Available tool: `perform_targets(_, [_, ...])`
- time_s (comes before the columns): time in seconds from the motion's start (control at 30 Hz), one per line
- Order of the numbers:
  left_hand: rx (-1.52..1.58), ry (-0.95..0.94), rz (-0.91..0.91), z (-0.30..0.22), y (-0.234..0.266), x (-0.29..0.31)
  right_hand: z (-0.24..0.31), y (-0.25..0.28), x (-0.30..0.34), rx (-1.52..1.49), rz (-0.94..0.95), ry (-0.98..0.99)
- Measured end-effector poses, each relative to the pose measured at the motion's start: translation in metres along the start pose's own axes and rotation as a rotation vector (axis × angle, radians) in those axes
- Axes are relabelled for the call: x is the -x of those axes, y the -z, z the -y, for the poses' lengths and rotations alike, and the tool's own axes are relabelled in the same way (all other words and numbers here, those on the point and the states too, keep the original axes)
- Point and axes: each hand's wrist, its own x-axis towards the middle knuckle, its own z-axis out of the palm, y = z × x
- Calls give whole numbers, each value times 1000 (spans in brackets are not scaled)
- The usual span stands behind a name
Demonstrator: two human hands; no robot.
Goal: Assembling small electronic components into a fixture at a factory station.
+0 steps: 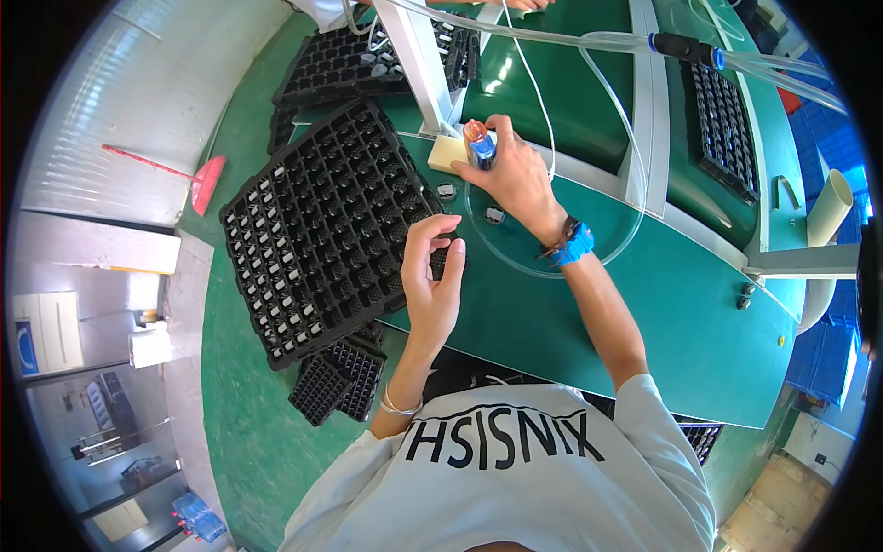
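Observation:
My right hand (518, 179), with a blue band at its wrist, has its thumb and fingers around a small bottle (479, 145). The bottle has a blue body and an orange-red top, and it stands upright beside a pale yellow block (446, 155). My left hand (430, 285) is by the right edge of a large black compartment tray (354, 202); its fingers are curved and apart, and nothing shows in them. White and metal pieces fill the tray's left rows. Between my hands, a small metal part (446, 191) and another metal part (495, 215) lie on the green table (552, 317).
Clear tubing (635, 175) loops over the table around my right hand. A white frame post (418, 69) rises behind the block. More black trays (368, 64) stand at the back left, and smaller ones (322, 386) sit below. Another person's hand (526, 5) shows at the top.

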Motion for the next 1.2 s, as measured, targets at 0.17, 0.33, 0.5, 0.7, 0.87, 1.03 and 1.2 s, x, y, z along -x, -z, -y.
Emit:
perform_targets(0.17, [9,8,-14,-5,3,-1,0,41,3,58,-14,33])
perform_targets(0.33, [2,-3,-51,-6,22,2,-44,128,7,-221,-110,-171])
perform_targets(0.5, [15,50,-132,-4,39,13,-176,223,53,-618,-877,-488])
perform_targets(0.7, [-26,78,-117,1,48,26,-262,250,111,-1181,-970,-702])
perform_targets(0.87, [-46,98,-105,-4,46,30,-256,238,94,-1250,-1052,-805])
perform_targets(1.03, [-44,99,-47,-1,42,29,-300,246,98,-1454,-1162,-804])
perform_targets(1.2, [-39,134,-13,-3,33,36,-312,250,98,-1207,-1051,-893])
